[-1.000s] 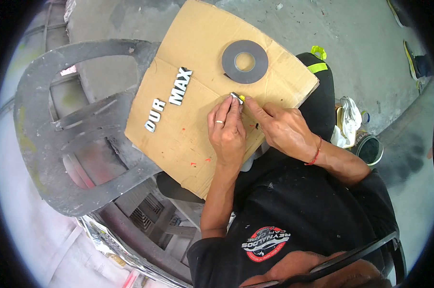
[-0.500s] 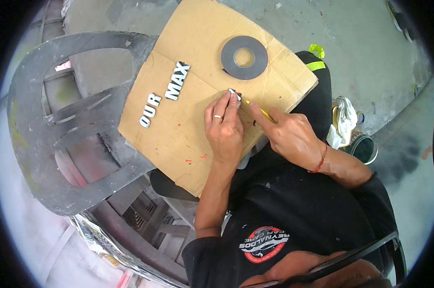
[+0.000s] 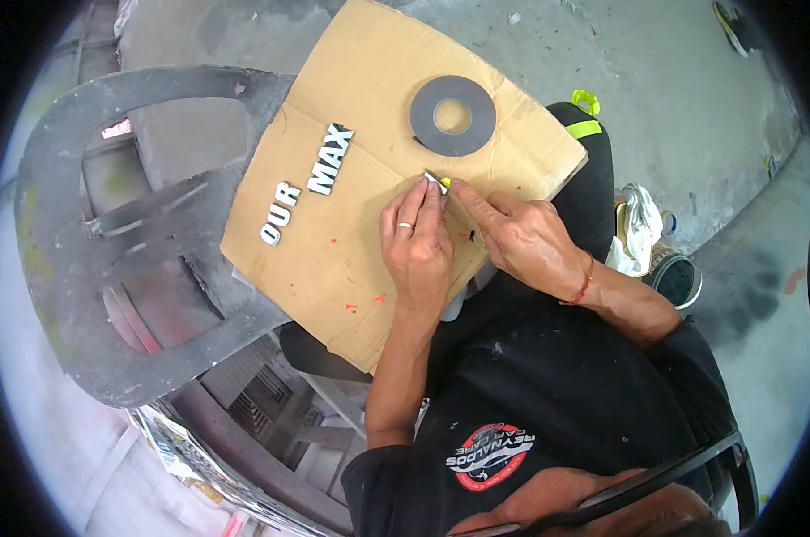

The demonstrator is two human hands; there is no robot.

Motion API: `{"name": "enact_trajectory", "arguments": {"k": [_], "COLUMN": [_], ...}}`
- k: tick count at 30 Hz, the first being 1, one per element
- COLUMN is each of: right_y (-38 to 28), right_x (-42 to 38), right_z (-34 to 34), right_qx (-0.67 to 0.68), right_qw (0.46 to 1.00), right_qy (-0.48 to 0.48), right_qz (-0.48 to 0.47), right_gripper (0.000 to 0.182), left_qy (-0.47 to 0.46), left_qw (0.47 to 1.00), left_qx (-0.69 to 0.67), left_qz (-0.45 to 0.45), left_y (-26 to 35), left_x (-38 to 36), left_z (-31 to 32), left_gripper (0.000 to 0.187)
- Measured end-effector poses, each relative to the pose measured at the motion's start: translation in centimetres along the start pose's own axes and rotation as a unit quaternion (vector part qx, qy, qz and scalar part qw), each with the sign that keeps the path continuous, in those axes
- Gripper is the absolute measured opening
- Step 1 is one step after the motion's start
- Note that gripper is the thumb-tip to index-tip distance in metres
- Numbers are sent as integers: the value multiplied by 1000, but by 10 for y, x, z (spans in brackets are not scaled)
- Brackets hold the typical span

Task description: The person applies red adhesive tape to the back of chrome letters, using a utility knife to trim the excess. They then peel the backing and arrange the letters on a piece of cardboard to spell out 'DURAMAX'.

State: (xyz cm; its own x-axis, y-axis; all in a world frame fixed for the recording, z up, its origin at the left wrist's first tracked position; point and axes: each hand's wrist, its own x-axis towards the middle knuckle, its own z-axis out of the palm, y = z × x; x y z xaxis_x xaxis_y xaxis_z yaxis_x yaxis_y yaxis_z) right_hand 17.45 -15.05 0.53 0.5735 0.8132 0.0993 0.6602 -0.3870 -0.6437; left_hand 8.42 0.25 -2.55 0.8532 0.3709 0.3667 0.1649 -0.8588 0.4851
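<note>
My left hand [image 3: 418, 246] pinches a small silver-and-dark emblem piece [image 3: 435, 182] against the cardboard, its fingertips covering much of it. In my right hand [image 3: 535, 237] is a slim yellow cutter [image 3: 446, 183], its yellow end at the piece and the index finger stretched along it. The rest of the cutter is hidden by the hand. To the left lie chrome letters reading MAX [image 3: 331, 159] and further letters [image 3: 280, 213] that look like DUR or OUR. A roll of dark grey tape [image 3: 475, 97] lies flat above my hands.
The cardboard sheet [image 3: 333, 63] rests across my lap, with small red scraps [image 3: 378, 299] on it. A grey plastic chair [image 3: 51, 242] stands at the left. On the floor at right are a can [image 3: 676, 279] and a white cloth [image 3: 642, 219].
My right hand has shifted slightly left and down, bringing the cutter's yellow end against the piece. My left hand keeps its pinch. The whole view has shifted slightly.
</note>
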Motion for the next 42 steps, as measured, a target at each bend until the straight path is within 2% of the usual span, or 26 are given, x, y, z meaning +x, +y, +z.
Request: {"name": "enact_trajectory", "arguments": {"k": [8,17,25,32,34,42], "right_y": [-6,-8,-20,-13,-13,-6], "right_x": [-1,8,-14,-25,-13,1], "right_z": [-1,-8,-21,-24,-25,2], "right_qx": [6,-33,-87,-68,-24,-24], "right_qw": [1000,998,990,994,999,1000], "right_qy": [-13,-54,-112,-84,-38,-15], "right_qz": [13,-2,14,18,16,3], "right_gripper": [65,66,65,70,70,65], "left_qy": [-6,-7,-14,-4,-5,2], "left_qw": [1000,1000,1000,1000,1000,1000], "left_qx": [1,2,8,-1,-7,-13], "left_qz": [6,5,10,7,3,0], "left_y": [-1,1,-1,-3,-1,-1], "left_x": [2,2,1,1,2,0], "left_z": [-1,-2,-2,0,-1,0], "left_gripper": [28,34,31,28,28,28]}}
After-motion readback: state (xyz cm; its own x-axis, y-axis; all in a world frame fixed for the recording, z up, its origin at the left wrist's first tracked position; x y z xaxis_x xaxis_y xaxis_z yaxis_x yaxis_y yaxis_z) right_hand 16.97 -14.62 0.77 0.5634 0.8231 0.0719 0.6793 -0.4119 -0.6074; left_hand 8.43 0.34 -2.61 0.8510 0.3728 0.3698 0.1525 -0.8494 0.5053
